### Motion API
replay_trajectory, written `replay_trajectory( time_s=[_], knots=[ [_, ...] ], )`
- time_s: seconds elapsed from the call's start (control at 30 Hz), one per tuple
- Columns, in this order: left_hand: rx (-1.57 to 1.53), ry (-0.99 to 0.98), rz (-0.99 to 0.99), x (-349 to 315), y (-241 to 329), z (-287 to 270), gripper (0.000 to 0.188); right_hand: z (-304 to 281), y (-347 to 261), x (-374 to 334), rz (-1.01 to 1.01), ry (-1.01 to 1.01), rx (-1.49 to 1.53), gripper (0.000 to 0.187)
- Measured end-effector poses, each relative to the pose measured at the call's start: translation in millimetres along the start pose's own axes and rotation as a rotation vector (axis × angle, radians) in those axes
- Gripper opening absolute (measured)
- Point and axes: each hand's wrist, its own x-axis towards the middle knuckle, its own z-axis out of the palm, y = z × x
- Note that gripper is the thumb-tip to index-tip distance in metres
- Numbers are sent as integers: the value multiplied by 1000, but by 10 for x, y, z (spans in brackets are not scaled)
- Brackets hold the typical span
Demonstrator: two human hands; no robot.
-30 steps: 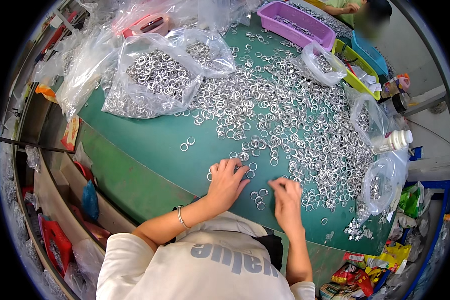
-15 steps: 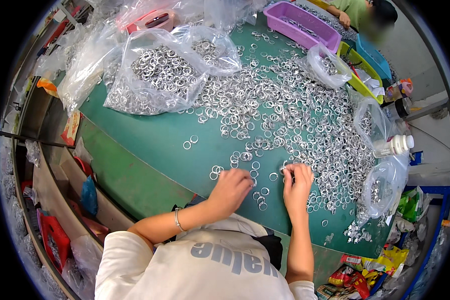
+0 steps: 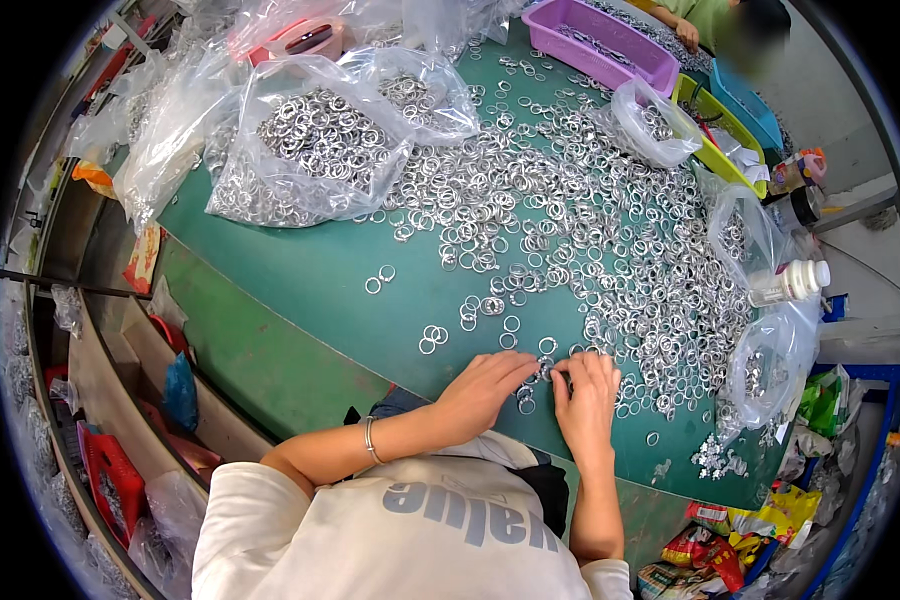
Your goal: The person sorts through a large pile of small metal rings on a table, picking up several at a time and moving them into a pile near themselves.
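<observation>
Both hands (image 3: 480,398) (image 3: 588,398) have drawn together at rings (image 3: 545,371), nearby ones (image 3: 510,332) lying flat.

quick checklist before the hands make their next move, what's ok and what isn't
1. Both hands in view: ok, left hand and right hand are close together over the green table.
2. Secure hold on a ring: cannot tell, the fingers hide too much.
3. Room just beyond the right hand: not ok, the loose ring pile spreads right up to it.
4. Two rings set apart from the pile: ok, they lie alone beyond the left hand.
5. Bracelet away from the rings: ok, it sits back on the left wrist.
</observation>
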Motion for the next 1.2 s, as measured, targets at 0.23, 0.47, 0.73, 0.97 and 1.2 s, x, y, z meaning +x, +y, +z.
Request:
replay_trajectory(
  time_s=[0.23,0.47,0.73,0.97,1.2],
  knots=[
    [58,102,15,-67,-24,-44,53,6,3,25,-56,91,129,10],
    [524,44,-66,-47,-158,-120,49,47,-25,88,-106,-28,-6,23],
    [542,74,-25,106,-140,-114,42,127,-117,550,-141,166,106,24],
    [511,119,-26,81,-376,-257,35,307,107,756,-333,147,-71,17],
    [579,309,-138,250,-479,-521,34,32,135,449,-201,35,269,17]
  ],
)
